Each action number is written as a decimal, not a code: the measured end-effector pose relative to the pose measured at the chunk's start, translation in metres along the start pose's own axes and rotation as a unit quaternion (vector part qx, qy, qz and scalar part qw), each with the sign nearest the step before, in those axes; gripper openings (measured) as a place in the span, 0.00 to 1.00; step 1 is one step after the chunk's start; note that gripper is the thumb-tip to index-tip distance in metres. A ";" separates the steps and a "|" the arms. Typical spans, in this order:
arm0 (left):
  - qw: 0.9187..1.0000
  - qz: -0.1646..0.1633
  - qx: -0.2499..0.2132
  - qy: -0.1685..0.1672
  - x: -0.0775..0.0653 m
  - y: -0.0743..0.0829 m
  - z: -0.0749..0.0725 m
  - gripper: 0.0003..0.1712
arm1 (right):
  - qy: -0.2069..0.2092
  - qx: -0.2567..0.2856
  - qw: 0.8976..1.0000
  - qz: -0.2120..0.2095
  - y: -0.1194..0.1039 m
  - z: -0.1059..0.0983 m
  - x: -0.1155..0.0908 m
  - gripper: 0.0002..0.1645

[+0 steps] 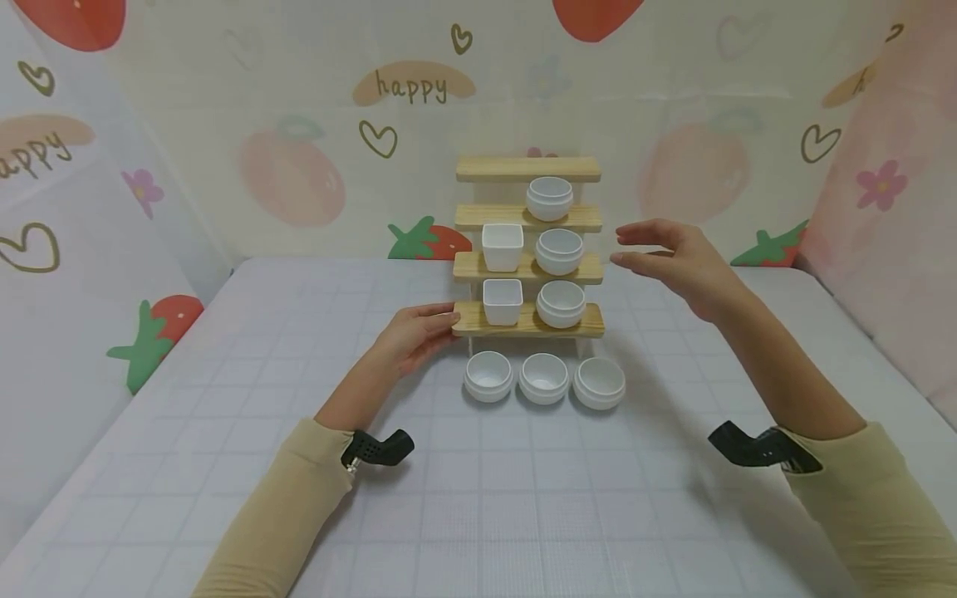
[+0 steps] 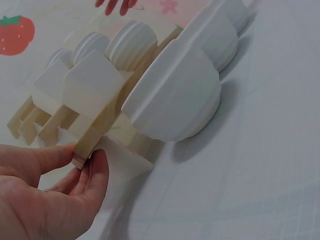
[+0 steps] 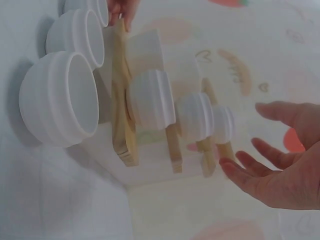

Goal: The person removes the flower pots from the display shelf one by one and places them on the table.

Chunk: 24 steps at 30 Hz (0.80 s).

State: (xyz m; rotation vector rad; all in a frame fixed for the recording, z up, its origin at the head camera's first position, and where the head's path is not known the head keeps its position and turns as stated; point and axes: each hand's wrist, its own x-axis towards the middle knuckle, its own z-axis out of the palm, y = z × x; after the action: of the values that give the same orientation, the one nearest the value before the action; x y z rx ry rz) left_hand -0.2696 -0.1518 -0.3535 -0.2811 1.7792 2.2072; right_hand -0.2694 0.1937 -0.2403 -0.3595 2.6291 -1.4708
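A tiered wooden stand [image 1: 527, 320] holds white cups on its steps. Two square white cups [image 1: 503, 302] sit on the left of the two lowest steps. Round white bowls [image 1: 550, 199] stand on the right of the three lower steps, one on each. The top step bears nothing. My left hand [image 1: 420, 336] pinches the left end of the lowest step between thumb and fingers, plainly seen in the left wrist view. Off the stand's right side, my right hand [image 1: 684, 266] hangs in the air with fingers parted, touching nothing.
Three round white bowls [image 1: 544, 379] stand in a row on the table before the stand. The table wears a pale checked cloth [image 1: 478, 498]. Behind rises a printed curtain [image 1: 194, 100] with strawberries and hearts. Each wrist carries a black camera mount [image 1: 383, 448].
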 end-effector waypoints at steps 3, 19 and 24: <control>1.000 0.000 -0.001 -0.001 0.000 0.000 0.000 0.30 | 0.003 0.001 1.000 -0.002 0.000 -0.001 0.002 0.36; 1.000 0.000 0.001 -0.004 0.000 -0.001 0.000 0.31 | 0.013 0.009 1.000 0.004 -0.004 -0.007 0.010 0.37; 1.000 -0.001 -0.001 -0.001 0.001 -0.002 0.000 0.31 | 0.017 0.016 1.000 0.009 -0.008 -0.008 0.012 0.37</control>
State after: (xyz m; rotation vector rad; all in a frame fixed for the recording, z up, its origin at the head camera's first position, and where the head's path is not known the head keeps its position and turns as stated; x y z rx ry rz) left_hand -0.2699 -0.1517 -0.3556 -0.2815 1.7746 2.2074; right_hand -0.2818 0.1933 -0.2295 -0.3100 2.6245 -1.5244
